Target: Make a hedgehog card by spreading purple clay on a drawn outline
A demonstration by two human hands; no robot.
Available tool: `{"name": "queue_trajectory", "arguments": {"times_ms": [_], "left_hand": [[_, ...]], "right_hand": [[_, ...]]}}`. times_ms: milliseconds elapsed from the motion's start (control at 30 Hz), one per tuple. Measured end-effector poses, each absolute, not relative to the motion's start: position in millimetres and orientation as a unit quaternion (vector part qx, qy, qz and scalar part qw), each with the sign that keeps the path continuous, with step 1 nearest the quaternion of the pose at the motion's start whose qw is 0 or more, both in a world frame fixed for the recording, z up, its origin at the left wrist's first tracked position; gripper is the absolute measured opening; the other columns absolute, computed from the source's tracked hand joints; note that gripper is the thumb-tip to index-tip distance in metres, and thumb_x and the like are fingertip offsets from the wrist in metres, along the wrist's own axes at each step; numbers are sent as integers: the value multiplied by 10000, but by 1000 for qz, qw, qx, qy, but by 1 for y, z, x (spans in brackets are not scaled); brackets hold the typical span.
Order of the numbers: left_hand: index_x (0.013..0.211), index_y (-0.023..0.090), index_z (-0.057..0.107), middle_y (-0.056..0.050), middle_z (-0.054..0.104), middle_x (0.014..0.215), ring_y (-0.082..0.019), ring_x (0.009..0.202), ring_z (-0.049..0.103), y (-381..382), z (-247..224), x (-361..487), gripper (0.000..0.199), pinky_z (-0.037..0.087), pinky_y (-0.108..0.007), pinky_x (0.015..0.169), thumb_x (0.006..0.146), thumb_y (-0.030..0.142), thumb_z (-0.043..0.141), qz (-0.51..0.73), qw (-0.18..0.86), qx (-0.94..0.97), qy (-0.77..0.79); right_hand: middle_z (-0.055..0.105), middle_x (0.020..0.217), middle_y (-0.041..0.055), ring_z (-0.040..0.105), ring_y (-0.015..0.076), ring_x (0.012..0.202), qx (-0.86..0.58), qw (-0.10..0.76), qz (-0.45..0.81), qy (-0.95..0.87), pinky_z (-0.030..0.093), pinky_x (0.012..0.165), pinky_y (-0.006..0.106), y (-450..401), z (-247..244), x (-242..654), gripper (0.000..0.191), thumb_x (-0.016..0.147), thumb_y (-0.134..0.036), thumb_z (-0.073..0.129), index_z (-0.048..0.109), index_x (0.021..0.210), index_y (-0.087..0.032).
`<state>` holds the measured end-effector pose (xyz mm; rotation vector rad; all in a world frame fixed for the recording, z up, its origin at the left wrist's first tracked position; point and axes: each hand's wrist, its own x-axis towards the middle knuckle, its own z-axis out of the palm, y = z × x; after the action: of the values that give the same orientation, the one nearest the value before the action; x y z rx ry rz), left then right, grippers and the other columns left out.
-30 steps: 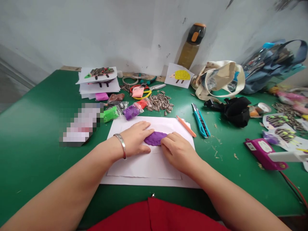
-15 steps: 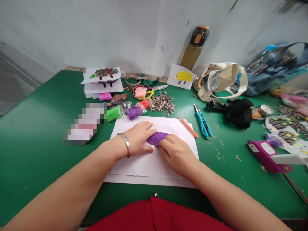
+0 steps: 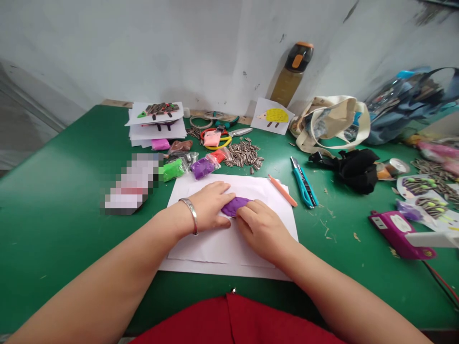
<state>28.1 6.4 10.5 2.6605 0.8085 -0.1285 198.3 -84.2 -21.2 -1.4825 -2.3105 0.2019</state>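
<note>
A flattened oval of purple clay lies on white paper in front of me. My left hand rests on the paper with its fingers spread, the fingertips touching the clay's left side. The fingers of my right hand are curled at the clay's right end; what they pinch, if anything, is hidden. An orange pencil-like stick lies on the paper's upper right corner, and a teal cutter knife is to its right.
Behind the paper are clay packets, sunflower seeds, scissors and stacked pictures. A hedgehog picture leans near a bottle. At right are a cloth bag, a black item and a magenta device.
The view has shifted slightly. Both hands keep nearly the same places around the purple clay.
</note>
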Motion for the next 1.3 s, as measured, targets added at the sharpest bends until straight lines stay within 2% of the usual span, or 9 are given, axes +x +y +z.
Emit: {"name": "queue_trajectory", "arguments": {"times_ms": [267, 533, 800, 933, 1100, 1300], "left_hand": [[1033, 139, 606, -125, 539, 1096, -289, 1029, 511, 8, 8, 28, 385, 423, -396, 923, 724, 346, 707, -33, 186, 942, 276], [1161, 124, 571, -147, 527, 1170, -301, 1095, 496, 10, 1, 26, 502, 399, -404, 974, 737, 365, 694, -35, 175, 946, 271], [1112, 148, 585, -148, 535, 1171, -322, 1088, 497, 10, 0, 26, 468, 411, -449, 953, 713, 364, 699, -17, 174, 947, 268], [1159, 134, 570, -167, 528, 1214, -334, 1123, 486, 10, 2, 26, 498, 398, -464, 980, 728, 354, 686, -19, 171, 949, 263], [1190, 103, 566, -184, 515, 1240, -338, 1171, 466, 10, 3, 27, 540, 374, -437, 1017, 718, 335, 690, -39, 163, 949, 268], [1142, 137, 581, -145, 533, 1164, -317, 1108, 490, 10, 3, 26, 481, 399, -429, 986, 698, 295, 680, -28, 166, 949, 266]], "right_hand": [[612, 798, 92, 511, 210, 755, -543, 192, 81, -814, 401, 694, 325, -80, -21, 187, 193, 891, -132, 430, 603, 812, -164], [636, 857, 102, 542, 211, 797, -548, 171, 117, -811, 415, 739, 327, -79, -18, 182, 173, 890, -118, 453, 624, 884, -143], [622, 802, 78, 528, 192, 742, -546, 161, 110, -815, 393, 693, 308, -73, -17, 178, 174, 882, -105, 461, 620, 828, -149], [627, 821, 83, 529, 194, 762, -547, 176, 109, -811, 393, 707, 309, -72, -20, 176, 182, 889, -113, 449, 613, 821, -153], [623, 791, 81, 520, 186, 728, -555, 175, 103, -807, 384, 687, 302, -71, -19, 173, 174, 861, -88, 463, 616, 802, -147], [614, 750, 69, 505, 176, 687, -566, 178, 96, -799, 362, 647, 290, -68, -17, 170, 177, 838, -83, 463, 607, 765, -153]]}}
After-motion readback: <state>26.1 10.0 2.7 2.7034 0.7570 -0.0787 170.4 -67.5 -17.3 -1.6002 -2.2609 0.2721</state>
